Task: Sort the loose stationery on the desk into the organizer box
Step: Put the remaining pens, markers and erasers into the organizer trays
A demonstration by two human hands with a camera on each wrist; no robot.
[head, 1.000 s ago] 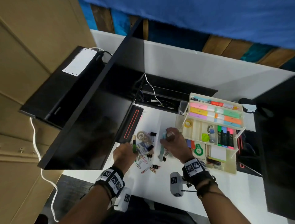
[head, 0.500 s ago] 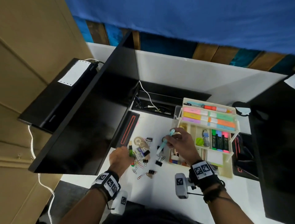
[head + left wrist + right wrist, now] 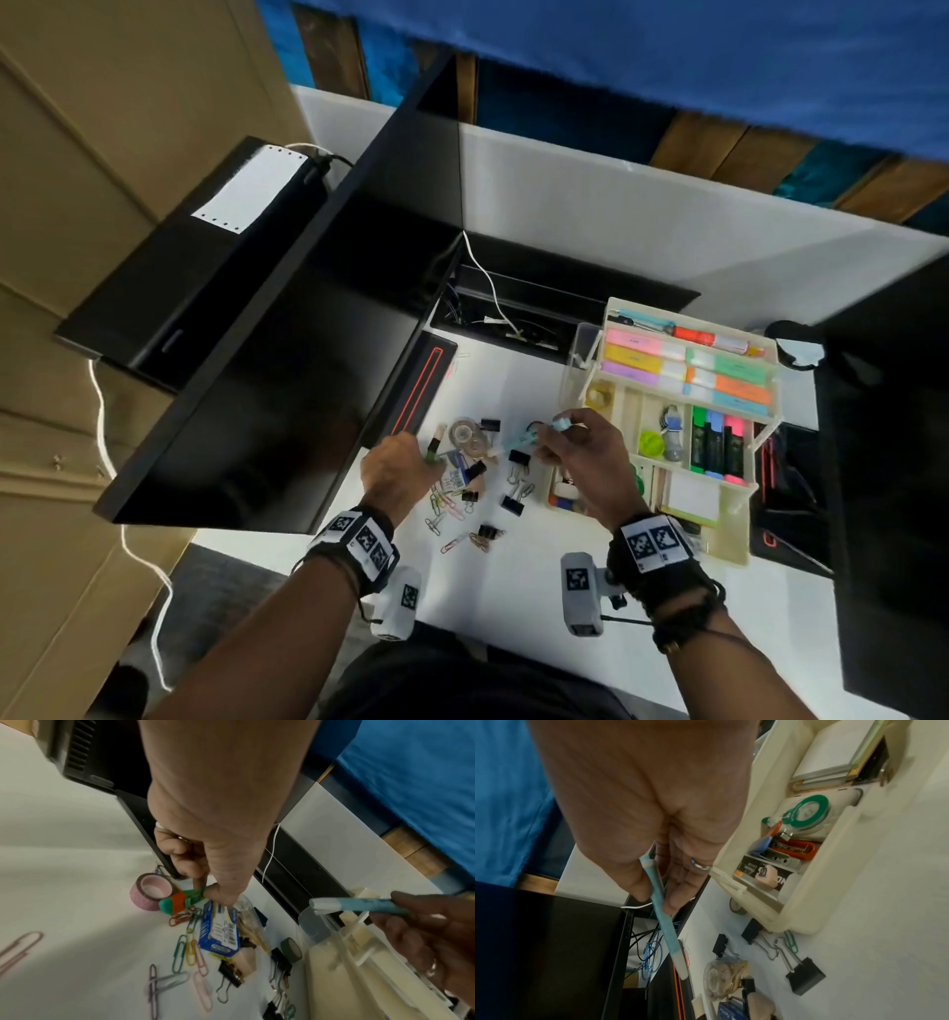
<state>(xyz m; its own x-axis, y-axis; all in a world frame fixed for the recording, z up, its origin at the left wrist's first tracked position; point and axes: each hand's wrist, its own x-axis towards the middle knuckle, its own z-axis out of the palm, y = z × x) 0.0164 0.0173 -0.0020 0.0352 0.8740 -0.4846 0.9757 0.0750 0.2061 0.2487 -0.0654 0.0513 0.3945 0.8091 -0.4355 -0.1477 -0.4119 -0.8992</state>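
Stationery sorting: right hand (image 3: 580, 457) pinches teal pen (image 3: 666, 925) mid-barrel, probably box-bound; left hand (image 3: 398, 470) pinches green marker (image 3: 180, 900).

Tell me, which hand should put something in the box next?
Probably the right hand. It already pinches the light blue pen and is beside the organizer box. The left hand grips a green item over the pile, farther from the box.

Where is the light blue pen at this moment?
The right hand pinches the light blue pen in the air above the binder clips, just left of the organizer box in the head view.
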